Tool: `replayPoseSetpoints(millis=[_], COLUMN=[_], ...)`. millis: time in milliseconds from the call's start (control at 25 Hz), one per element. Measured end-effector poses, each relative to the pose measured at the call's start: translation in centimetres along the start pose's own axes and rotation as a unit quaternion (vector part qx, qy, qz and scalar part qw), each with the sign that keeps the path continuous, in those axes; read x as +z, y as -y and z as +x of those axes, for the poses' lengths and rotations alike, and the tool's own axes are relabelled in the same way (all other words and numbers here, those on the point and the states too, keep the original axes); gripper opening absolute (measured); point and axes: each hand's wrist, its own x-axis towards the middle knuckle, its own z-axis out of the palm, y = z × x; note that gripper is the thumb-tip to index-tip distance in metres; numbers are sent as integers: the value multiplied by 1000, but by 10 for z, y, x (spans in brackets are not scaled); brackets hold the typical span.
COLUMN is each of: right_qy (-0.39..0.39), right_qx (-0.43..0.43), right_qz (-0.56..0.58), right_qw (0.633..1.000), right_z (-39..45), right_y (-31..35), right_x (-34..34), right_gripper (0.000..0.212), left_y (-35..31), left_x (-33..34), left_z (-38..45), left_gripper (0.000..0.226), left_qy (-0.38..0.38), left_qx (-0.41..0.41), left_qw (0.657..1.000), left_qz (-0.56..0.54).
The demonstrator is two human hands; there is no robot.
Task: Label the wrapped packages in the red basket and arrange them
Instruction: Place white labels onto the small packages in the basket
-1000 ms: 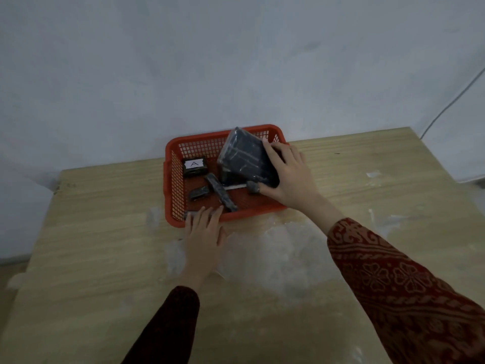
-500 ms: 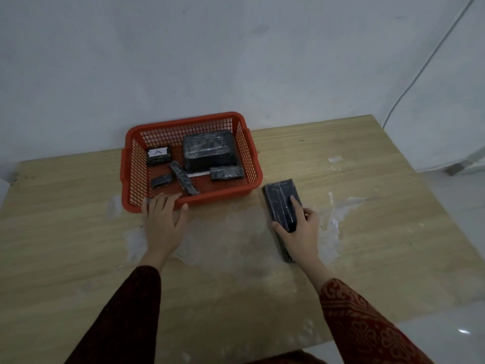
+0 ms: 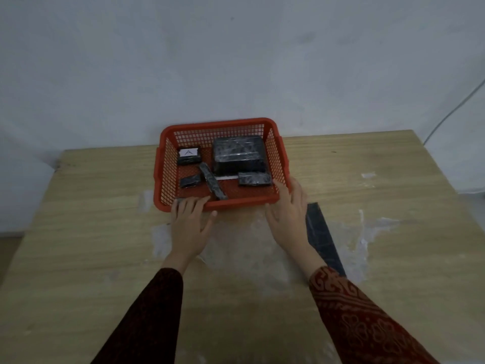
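Note:
A red basket [image 3: 278, 153] stands at the back of the wooden table. Inside lie a big black wrapped box [image 3: 237, 153], a small package with a white label marked A [image 3: 188, 155], a small package [image 3: 190, 181], a long thin package [image 3: 212, 185] and a flat package [image 3: 254, 179]. One flat black package [image 3: 324, 239] lies on the table to the right. My left hand [image 3: 190, 224] rests flat at the basket's front left rim, empty. My right hand [image 3: 287, 211] is open, fingertips at the basket's front right corner, beside that package.
Crumpled clear plastic film [image 3: 362, 232] is spread over the table in front of the basket. A white strip [image 3: 225, 177] lies on the basket floor. The wall is right behind the basket. A cable [image 3: 451, 114] runs down the wall at right.
My right hand lifted a flat black package out of the basket, laid it on the table at right, let go, and moved back to the basket's front right corner.

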Motion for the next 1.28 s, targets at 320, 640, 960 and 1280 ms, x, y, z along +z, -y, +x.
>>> replayPoseSetpoints(millis=[320,640,960,1280], right_qy=[272,296,271,231], right_qx=[-163,-272,-243,-212], right_qz=[-46,-278,-220,-235], right_qw=[947,873,905,920], right_z=[111,153,177,178], right_y=[77,88,90,105], right_x=[113,186,194,202], right_gripper=[34,49,30,19], left_y=[31,82,92,91], left_x=[-28,-35,-20,-22], left_z=[24,92,89,88], left_gripper=[34,52,53,54], left_qy=[47,-22,-58,-65], left_qx=[34,-121,-109,-102], left_qw=[992,985,971,972], left_qz=[-116,-119,-204,-203])
